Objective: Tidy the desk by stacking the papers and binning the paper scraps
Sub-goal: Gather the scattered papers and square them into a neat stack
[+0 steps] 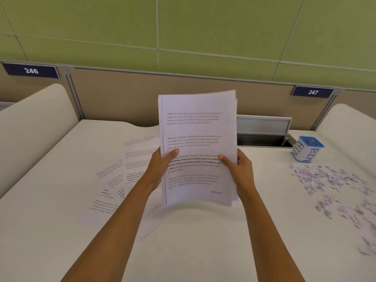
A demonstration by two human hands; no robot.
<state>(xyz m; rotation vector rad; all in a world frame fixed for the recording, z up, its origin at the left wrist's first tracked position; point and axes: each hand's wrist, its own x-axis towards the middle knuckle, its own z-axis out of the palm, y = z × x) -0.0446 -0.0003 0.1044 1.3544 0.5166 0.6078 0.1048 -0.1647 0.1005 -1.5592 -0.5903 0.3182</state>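
I hold a stack of printed white papers [198, 127] upright above the middle of the white desk [203, 241]. My left hand [162, 165] grips its left edge with the thumb on the front page. My right hand [238, 167] grips its right edge the same way. Several more printed sheets [122, 176] lie spread flat on the desk to the left, partly hidden behind my left forearm. A scatter of small paper scraps [335, 190] covers the desk at the right. A small white container with a blue rim, marked BIN [307, 148], stands behind the scraps.
A beige partition [122, 94] with number plates 246 and 247 runs along the back of the desk. An open cable tray [264, 137] sits at the back edge right of the stack. Curved white dividers [34, 119] rise at both sides.
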